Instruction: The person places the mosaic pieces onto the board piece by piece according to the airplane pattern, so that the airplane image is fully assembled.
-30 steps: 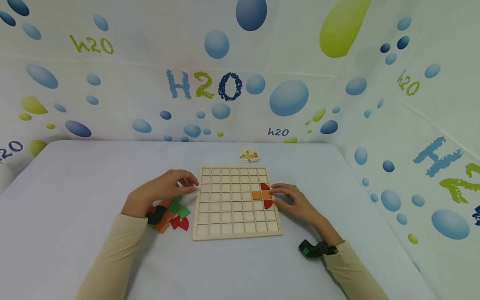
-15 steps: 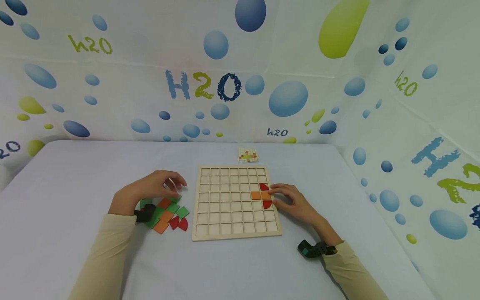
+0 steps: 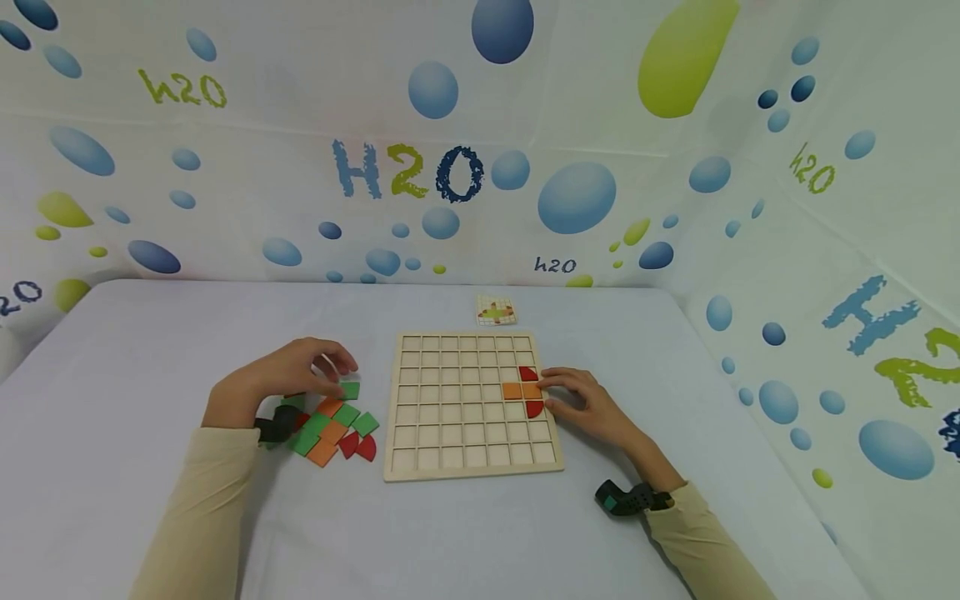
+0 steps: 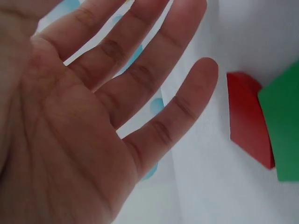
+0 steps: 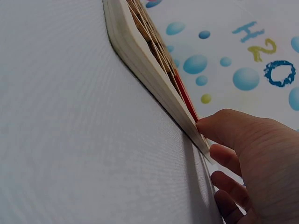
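Your left hand (image 3: 288, 368) hangs with fingers spread, nothing visibly held, by a flat green square tile (image 3: 350, 390) (contact: can't tell). Right hand (image 3: 592, 408), fingers loose, touches the edge of the pale wooden gridded board (image 3: 453, 412). Set so far: two orange square tiles (image 3: 512, 391), two red quarter-round tiles (image 3: 535, 409). Most cells bare; the mixed-colour loose pile (image 3: 333, 432) left of the board remains.

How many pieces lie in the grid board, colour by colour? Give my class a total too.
Red pieces: 2
Orange pieces: 2
Total: 4
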Action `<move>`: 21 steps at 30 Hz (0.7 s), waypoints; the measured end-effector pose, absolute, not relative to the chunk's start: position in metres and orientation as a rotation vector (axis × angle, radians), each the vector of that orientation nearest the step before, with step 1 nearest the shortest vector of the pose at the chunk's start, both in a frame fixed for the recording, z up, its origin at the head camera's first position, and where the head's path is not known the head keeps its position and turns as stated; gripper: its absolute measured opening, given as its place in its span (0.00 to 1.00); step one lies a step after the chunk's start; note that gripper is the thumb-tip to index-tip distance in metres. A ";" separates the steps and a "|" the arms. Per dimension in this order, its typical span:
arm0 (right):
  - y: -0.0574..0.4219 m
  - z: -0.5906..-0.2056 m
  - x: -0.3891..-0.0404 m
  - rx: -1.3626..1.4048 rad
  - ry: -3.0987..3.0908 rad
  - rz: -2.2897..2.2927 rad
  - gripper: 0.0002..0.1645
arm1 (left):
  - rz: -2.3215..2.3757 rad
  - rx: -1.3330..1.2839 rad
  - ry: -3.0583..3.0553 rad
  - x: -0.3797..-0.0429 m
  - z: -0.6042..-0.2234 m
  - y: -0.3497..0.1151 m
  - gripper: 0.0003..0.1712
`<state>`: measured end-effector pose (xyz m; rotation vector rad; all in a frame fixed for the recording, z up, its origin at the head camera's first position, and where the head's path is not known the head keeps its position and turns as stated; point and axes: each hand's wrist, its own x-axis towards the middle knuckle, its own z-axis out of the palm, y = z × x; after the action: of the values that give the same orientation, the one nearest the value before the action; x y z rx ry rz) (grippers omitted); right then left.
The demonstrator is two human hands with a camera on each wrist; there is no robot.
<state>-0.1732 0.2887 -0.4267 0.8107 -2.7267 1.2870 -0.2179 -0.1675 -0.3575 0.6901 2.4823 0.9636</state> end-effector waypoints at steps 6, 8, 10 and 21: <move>0.288 -0.426 -0.173 0.799 -2.738 1.290 0.19 | 0.913 0.575 2.492 -0.215 -0.356 -0.172 0.22; 0.288 -0.426 -0.173 0.800 -2.740 1.292 0.19 | 0.889 0.554 2.496 -0.215 -0.356 -0.173 0.23; 0.288 -0.426 -0.173 0.801 -2.737 1.294 0.19 | 0.875 0.564 2.498 -0.215 -0.358 -0.174 0.24; 0.288 -0.425 -0.173 0.817 -2.727 1.289 0.19 | 0.867 0.526 2.524 -0.218 -0.362 -0.179 0.22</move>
<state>-0.1725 0.2876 -0.4255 0.8171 -2.7275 1.2889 -0.2183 -0.1790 -0.3620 0.5264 2.5235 0.8667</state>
